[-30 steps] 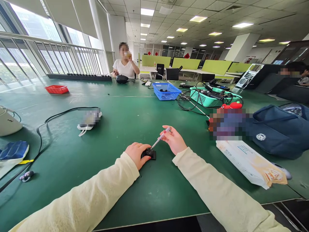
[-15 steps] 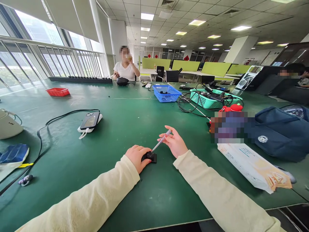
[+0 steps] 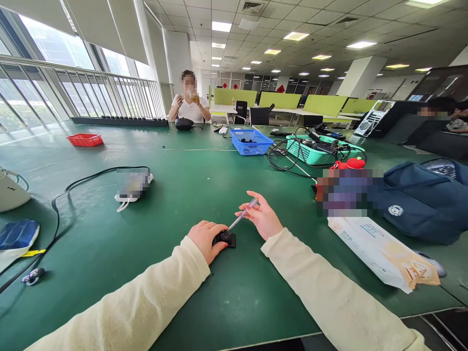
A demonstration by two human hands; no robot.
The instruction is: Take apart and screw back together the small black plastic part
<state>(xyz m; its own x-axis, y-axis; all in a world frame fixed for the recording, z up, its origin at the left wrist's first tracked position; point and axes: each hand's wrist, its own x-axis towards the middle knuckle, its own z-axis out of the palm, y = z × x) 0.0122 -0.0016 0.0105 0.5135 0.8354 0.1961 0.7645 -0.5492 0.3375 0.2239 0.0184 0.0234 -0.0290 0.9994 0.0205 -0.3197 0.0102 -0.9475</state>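
My left hand is closed around the left side of a small black device and holds it against the green table. Between the fingers of my right hand is a slim screwdriver with a clear handle. It slants down to the left, its tip at the top of the black device near my left fingertips. The exact contact point is too small to make out.
A phone-sized item on a white block lies to the left, along a black cable. Farther back are a red tray, a blue basket and a teal basket with cables. On the right are a tissue pack and a dark blue bag. A person sits opposite.
My hands keep nearly the same pose, the screwdriver tip still at the black device. The view has shifted slightly. Across the table, the person has lowered one hand from the face and raised the other.
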